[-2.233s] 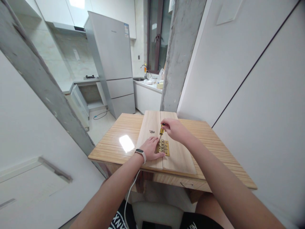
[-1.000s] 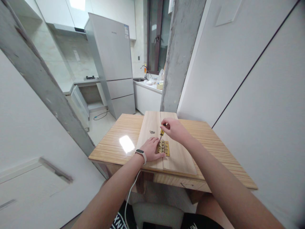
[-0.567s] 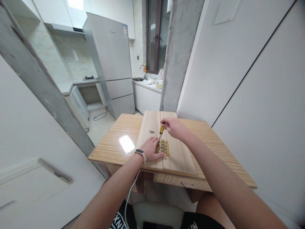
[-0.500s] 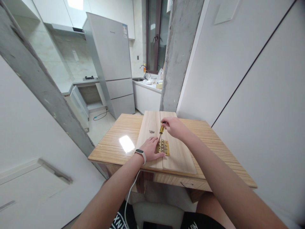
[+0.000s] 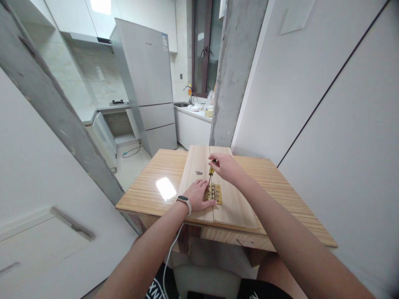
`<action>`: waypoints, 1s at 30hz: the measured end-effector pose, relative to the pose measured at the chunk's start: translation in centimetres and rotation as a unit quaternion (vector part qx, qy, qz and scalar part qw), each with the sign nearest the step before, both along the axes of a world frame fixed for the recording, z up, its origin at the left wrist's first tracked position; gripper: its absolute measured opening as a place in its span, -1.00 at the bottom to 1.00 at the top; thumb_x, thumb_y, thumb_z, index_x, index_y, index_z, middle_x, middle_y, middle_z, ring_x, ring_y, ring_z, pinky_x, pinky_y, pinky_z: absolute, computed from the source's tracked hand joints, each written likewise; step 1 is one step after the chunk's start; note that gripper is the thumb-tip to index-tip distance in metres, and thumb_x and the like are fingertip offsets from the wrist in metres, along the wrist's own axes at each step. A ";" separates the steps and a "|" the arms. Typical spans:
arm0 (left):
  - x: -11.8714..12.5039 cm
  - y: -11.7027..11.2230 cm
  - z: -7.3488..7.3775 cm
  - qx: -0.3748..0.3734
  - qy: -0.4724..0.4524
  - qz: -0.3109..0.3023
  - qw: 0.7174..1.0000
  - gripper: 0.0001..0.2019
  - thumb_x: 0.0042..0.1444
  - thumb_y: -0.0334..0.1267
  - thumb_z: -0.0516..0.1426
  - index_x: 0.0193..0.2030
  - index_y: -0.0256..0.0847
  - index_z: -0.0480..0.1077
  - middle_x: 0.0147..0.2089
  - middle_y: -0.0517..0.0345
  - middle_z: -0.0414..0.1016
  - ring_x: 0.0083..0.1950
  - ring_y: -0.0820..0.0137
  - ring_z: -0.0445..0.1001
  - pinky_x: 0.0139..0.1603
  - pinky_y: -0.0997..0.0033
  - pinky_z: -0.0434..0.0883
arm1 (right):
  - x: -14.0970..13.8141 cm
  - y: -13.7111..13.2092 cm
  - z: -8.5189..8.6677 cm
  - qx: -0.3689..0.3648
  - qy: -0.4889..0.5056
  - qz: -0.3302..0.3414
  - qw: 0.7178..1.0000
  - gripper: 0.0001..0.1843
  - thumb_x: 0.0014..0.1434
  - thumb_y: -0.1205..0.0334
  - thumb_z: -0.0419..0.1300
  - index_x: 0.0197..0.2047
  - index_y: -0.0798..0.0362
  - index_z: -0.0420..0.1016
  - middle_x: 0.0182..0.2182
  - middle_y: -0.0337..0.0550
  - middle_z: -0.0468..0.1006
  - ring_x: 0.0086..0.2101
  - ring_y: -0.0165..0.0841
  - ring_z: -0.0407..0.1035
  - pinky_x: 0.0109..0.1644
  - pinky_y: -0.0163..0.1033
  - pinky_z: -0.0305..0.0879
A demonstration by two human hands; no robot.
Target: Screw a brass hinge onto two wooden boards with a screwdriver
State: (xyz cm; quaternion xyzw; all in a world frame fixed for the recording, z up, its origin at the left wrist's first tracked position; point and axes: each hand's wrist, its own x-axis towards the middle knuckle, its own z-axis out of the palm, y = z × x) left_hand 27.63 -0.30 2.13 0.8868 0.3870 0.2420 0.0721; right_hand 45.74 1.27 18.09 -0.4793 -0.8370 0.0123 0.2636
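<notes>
On the L wrist (image 5: 180, 209) I see a slim fitness band (image 5: 184, 201) w/ whitish strap (image 5: 188, 207) & dark, rounded-oblong face (image 5: 182, 199). L forearm (image 5: 149, 249) & R forearm (image 5: 289, 232) are bare. Blk cloth garment (image 5: 263, 288) over the lap, w/ bold wht letters (image 5: 152, 289) partly visible on L leg, smaller wht marks (image 5: 253, 295) on R.

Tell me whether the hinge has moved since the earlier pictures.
No. Judged against the table, the hinge shows no visible shift in any direction.

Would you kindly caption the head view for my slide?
Right hand holds a screwdriver at a hinge, left hand on a board.
</notes>
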 end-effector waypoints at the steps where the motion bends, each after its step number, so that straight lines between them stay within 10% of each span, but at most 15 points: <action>1: 0.0 0.0 0.0 -0.001 0.000 0.000 1.000 -0.11 0.12 0.44 0.14 0.32 -0.28 0.30 0.34 -0.24 0.36 0.36 -0.05 0.30 0.41 -0.10 0.28 | 0.0 -0.1 0.0 -0.006 0.006 0.009 1.000 -0.88 0.32 0.31 0.25 -0.11 0.07 0.61 -0.21 -0.09 0.67 -0.24 -0.32 0.50 -0.11 -0.27 0.28; 10: -0.1 0.0 0.0 -0.001 0.002 -0.003 1.000 -0.12 0.12 0.43 0.15 0.33 -0.26 0.30 0.34 -0.23 0.35 0.37 -0.05 0.28 0.42 -0.10 0.26 | 0.0 -0.2 0.7 -0.040 -0.028 0.024 0.999 -0.76 0.28 0.43 0.21 -0.06 0.04 0.65 -0.12 -0.09 0.70 -0.11 -0.26 0.53 0.00 -0.25 0.30; 21: -0.1 -0.1 0.2 -0.003 -0.004 -0.004 1.000 -0.14 0.12 0.41 0.17 0.33 -0.25 0.30 0.35 -0.22 0.35 0.38 -0.04 0.28 0.44 -0.10 0.24 | -0.5 -0.3 0.6 0.002 -0.087 -0.051 0.995 -0.72 0.37 0.08 0.19 -0.28 0.07 0.57 -0.37 -0.08 0.61 -0.32 -0.30 0.43 -0.23 -0.24 0.15; 30: 0.0 -0.1 0.2 -0.008 0.001 0.000 1.000 -0.14 0.11 0.42 0.17 0.33 -0.23 0.30 0.34 -0.20 0.35 0.37 -0.04 0.28 0.42 -0.11 0.26 | -0.4 -0.7 0.3 -0.017 -0.018 0.025 0.999 -0.87 0.32 0.35 0.23 -0.11 0.06 0.61 -0.15 -0.06 0.66 -0.17 -0.30 0.49 -0.06 -0.26 0.26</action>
